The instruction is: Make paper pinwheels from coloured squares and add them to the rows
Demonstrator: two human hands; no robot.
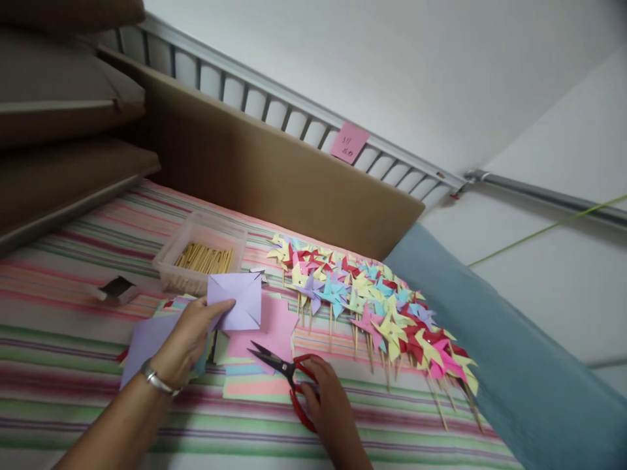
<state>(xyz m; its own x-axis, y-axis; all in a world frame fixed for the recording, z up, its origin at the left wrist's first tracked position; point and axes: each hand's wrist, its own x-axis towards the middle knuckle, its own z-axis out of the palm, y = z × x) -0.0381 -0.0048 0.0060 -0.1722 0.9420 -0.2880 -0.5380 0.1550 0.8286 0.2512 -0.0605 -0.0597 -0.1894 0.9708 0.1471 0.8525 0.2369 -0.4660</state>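
- On the striped cloth (63, 307), near the middle, the left hand (189, 336) pinched a lilac square (235, 301) by its lower left edge, thumb on top, so the paper was held up just above the sheets under it.
- Right hand (326, 399) was closed on the red handles of the scissors (280, 364), which lay just below and right of the square, blades a bit apart and pointing left.
- Pink sheet (281, 323) sat under the blades, with more coloured sheets around it.
- Big pile of pinwheels (377, 313) was spread out to the right, sticks pointing toward the person.
- Clear tray (169, 261) of sticks (204, 258) sat just behind the square.
- Bracelet (157, 380) was on the left wrist.
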